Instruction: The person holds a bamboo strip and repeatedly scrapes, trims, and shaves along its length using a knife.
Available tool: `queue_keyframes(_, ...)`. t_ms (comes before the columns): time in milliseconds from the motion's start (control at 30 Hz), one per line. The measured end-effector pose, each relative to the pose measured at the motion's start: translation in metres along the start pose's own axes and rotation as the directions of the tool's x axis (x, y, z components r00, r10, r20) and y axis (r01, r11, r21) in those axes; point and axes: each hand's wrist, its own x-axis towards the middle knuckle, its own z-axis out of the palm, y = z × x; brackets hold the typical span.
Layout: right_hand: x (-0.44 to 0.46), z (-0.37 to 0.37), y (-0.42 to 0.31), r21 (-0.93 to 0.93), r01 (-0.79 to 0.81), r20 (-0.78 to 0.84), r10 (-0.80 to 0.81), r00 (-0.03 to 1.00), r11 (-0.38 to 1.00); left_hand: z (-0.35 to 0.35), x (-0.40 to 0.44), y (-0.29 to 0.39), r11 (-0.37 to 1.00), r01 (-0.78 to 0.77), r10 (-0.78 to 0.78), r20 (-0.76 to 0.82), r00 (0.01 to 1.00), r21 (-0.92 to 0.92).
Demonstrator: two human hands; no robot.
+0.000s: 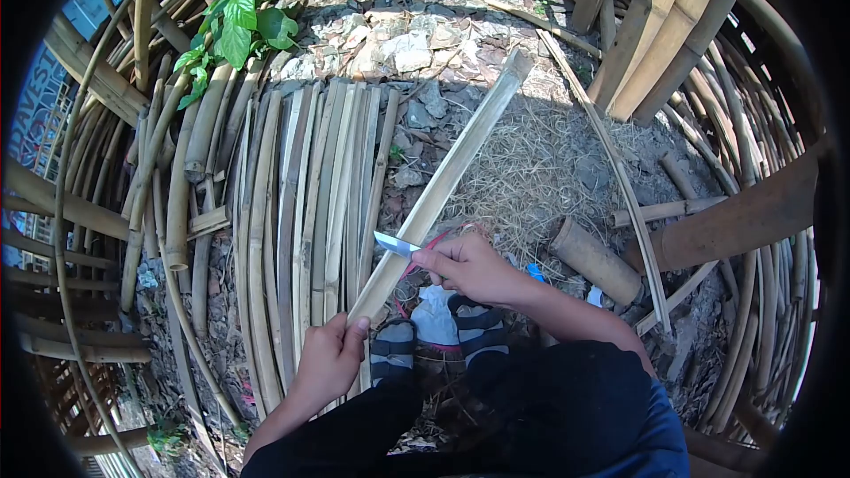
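A long split bamboo piece (452, 164) slants from the lower middle up to the right, its hollow inner side facing up. My left hand (332, 358) grips its near end, with the thumb on top. My right hand (469, 267) is closed round the handle of a knife (397, 244). The blade points left and lies across the bamboo, a little above my left hand. A red strip shows beside the knife handle. Left of the bamboo, many split strips (310, 186) lie side by side on the ground.
Bamboo poles (660, 44) stand at the upper right. A short bamboo tube (598, 261) and a long thin strip (620, 168) lie at the right. A green plant (237, 25) grows at the upper left. Stones (407, 44) and shavings (531, 159) cover the ground ahead.
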Motion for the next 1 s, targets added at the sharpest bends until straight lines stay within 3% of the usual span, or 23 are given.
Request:
queue_keyframes(33, 0.0, 0.003, -0.001, -0.052, -0.048, 0.024, 0.049, 0.998, 0.998, 0.001, 0.0, -0.001, 0.999, 0.008, -0.008, 0.007, 1.0, -0.033)
queue_keyframes(233, 0.006, -0.009, 0.003, -0.066, -0.007, -0.042, 0.004, 0.999, 0.998, -0.005, -0.002, 0.004, 0.997, 0.04, -0.043, 0.044, 0.998, 0.065)
queue_keyframes(367, 0.015, -0.016, 0.015, -0.199, -0.029, -0.101, 0.009, 0.995, 0.98, -0.004, -0.001, 0.005, 0.999, 0.039, -0.04, 0.029, 0.999, 0.035)
queue_keyframes(500, 0.016, -0.029, 0.01, -0.22, 0.002, -0.106, -0.026, 0.994, 0.976, -0.005, -0.002, 0.003, 0.999, 0.03, -0.03, 0.0, 1.0, 0.022)
queue_keyframes(567, 0.024, -0.055, 0.009, -0.048, 0.01, -0.354, -0.027, 0.935, 0.999, -0.003, -0.005, 0.0, 1.0, 0.022, -0.022, -0.019, 1.0, 0.004)
queue_keyframes(633, 0.026, -0.103, -0.001, 0.014, -0.001, -0.501, 0.008, 0.865, 1.0, -0.006, -0.008, -0.003, 0.994, 0.107, -0.108, -0.032, 0.994, -0.032)
queue_keyframes(733, 0.013, -0.105, -0.01, 0.124, -0.021, -0.48, 0.078, 0.874, 0.992, -0.008, -0.003, -0.015, 0.995, 0.103, -0.103, -0.03, 0.994, 0.007)
queue_keyframes(800, 0.007, -0.081, -0.005, 0.194, 0.07, -0.273, -0.015, 0.962, 0.979, -0.005, -0.003, -0.012, 0.998, 0.068, -0.068, -0.06, 0.996, 0.0)
queue_keyframes(833, 0.006, -0.065, -0.003, 0.194, 0.071, -0.277, -0.015, 0.961, 0.978, -0.005, -0.002, -0.005, 0.997, 0.073, -0.071, -0.042, 0.997, 0.04)
queue_keyframes(933, 0.005, -0.019, 0.004, -0.03, 0.048, -0.086, -0.051, 0.995, 0.998, -0.003, -0.002, -0.001, 0.994, 0.049, -0.047, -0.031, 0.998, 0.095)
queue_keyframes(1000, 0.008, -0.007, 0.009, -0.006, 0.037, -0.076, -0.038, 0.996, 0.999, -0.003, -0.001, -0.001, 0.995, 0.023, -0.018, -0.043, 0.999, 0.101)
